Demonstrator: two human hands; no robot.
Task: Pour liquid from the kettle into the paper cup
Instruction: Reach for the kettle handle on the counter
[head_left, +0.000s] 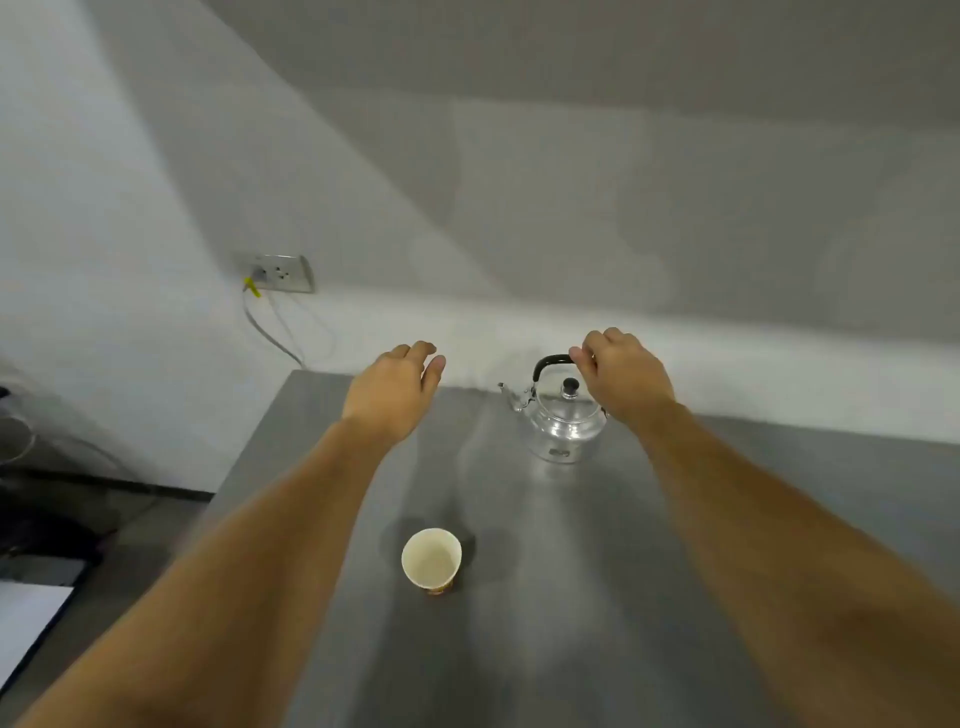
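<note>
A grey desk stands by a white wall. A shiny silver kettle sits on the far part of the desk. It stands upright, with its lid on and a small black knob on top. Its spout points to the left. Its black handle arches up over the lid.

The right hand reaches out to the kettle. Its fingers curl down over the right end of the handle and touch it. Whether they grip it tight cannot be told. The kettle's bottom rests on the desk.

The left hand hangs in the air to the left of the kettle, well apart from it. Its fingers are loosely bent and half open. It holds nothing.

A paper cup stands on the desk, nearer to the person. It lies between the two arms, and neither one touches it. It is upright, and its pale inside shows. It is well apart from the kettle.

On the wall at the left is a wall socket. A yellow plug is in it, and a thin cord hangs down from there.
</note>
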